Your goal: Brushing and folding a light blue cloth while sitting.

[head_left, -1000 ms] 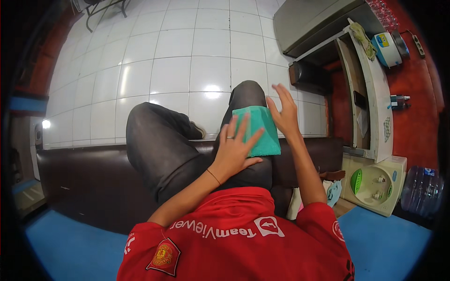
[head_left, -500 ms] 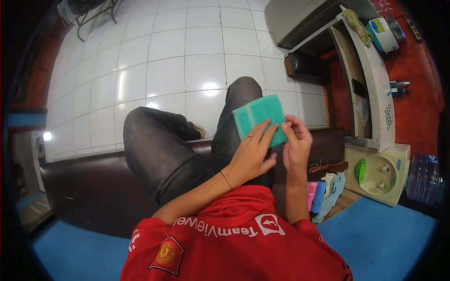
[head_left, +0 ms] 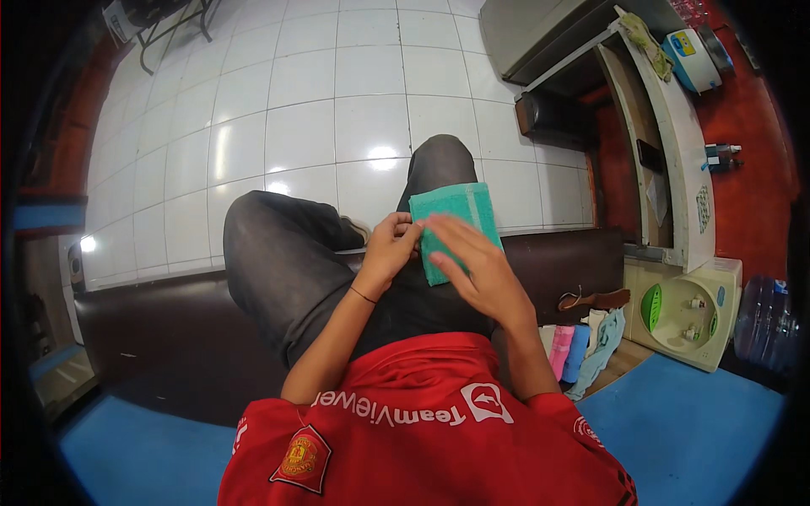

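Observation:
A folded teal towel [head_left: 472, 202] with a paler stripe near its right edge rests over my right thigh. My left hand [head_left: 393, 244] pinches the towel's left edge between thumb and fingers. Across the towel's middle lies my right hand [head_left: 483, 268], its fingers stretched out and slightly blurred. The palm and those fingers hide the lower part of the cloth.
I sit on a dark brown bench [head_left: 169, 354]. Beside me at the right are folded pink and blue cloths [head_left: 574, 350], a brown-handled brush [head_left: 595, 300] and a cream water dispenser [head_left: 713, 320]. White floor tiles [head_left: 304, 126] stretch ahead.
The towel's pale stripe has gone from its left side to its right. My left hand has shifted left to the edge, and my right hand has come from the right edge onto the middle.

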{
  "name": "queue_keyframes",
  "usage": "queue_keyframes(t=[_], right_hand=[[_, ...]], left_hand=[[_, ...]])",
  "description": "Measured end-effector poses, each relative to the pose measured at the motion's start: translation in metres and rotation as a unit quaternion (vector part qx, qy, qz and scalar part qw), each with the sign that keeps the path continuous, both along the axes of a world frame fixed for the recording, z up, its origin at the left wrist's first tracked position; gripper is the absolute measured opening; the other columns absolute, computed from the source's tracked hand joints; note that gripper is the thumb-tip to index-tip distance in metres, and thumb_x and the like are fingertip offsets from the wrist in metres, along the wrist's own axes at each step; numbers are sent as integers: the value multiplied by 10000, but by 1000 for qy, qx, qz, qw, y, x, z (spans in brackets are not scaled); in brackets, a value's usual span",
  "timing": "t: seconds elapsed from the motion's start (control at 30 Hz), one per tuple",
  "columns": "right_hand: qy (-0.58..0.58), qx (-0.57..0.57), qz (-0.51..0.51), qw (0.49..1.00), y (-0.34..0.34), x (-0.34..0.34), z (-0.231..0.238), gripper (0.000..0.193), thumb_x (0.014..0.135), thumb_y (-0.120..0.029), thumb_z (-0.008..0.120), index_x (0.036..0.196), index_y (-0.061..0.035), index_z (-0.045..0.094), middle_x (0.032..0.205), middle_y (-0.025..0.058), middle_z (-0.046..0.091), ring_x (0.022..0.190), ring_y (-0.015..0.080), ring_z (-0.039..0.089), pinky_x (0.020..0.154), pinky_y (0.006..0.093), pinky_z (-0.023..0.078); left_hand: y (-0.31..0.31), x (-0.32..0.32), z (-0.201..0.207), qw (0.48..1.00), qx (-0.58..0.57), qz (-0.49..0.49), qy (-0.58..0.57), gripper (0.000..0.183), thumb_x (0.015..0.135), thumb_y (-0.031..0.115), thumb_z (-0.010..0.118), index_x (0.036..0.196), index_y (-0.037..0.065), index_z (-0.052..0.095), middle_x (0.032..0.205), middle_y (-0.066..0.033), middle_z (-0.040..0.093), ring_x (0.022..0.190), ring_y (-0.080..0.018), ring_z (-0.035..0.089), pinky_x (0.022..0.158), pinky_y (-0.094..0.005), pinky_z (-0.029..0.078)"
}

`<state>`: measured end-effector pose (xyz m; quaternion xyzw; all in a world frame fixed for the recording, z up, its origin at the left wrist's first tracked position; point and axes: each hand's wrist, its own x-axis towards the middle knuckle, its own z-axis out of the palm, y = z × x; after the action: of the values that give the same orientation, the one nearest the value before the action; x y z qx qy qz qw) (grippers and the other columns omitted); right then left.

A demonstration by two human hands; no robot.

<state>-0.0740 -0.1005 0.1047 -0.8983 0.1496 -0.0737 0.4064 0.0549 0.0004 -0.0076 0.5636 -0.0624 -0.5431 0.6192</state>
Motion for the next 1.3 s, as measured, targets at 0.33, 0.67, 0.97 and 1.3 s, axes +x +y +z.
queue_keyframes(t=[0.33, 0.67, 0.97, 1.3], right_hand=[[105, -209, -104, 967, -66, 49, -87, 513, 993, -387, 438, 1423, -108, 453, 1515, 171, 348, 1404, 414, 275, 1132, 548, 224], [-105, 29, -216, 970, -74, -37, -67, 288, 838, -69, 658, 1117, -4, 625, 1150, 145, 638, 1055, 229, 614, 898, 328, 488], [-40, -164, -128, 977, 4, -64, -45, 423, 677, -120, 799, 1068, -47, 654, 1177, 110, 592, 1122, 330, 536, 920, 415, 441], [-92, -262, -30, 960, -2, -69, -34, 350, 652, 29, 742, 991, -57, 717, 918, 53, 629, 865, 251, 602, 756, 369, 483]], left_hand=[[-5, -12, -2, 949, 15, 4, -314, 356, 918, 193, 665, 1144, -61, 557, 792, -67, 639, 617, -72, 578, 582, -244, 476], [14, -18, 68, 766, -122, -128, -618, 448, 759, 61, 706, 1179, 15, 557, 1180, -152, 542, 1065, -321, 545, 903, -392, 466], [10, -46, 55, 674, -84, -160, -716, 515, 683, 9, 646, 1195, 33, 589, 1180, -133, 560, 1071, -304, 553, 917, -397, 471], [35, 3, 47, 706, -202, -202, -648, 413, 764, 0, 640, 1171, 68, 649, 1130, -122, 596, 987, -294, 610, 850, -375, 500]])
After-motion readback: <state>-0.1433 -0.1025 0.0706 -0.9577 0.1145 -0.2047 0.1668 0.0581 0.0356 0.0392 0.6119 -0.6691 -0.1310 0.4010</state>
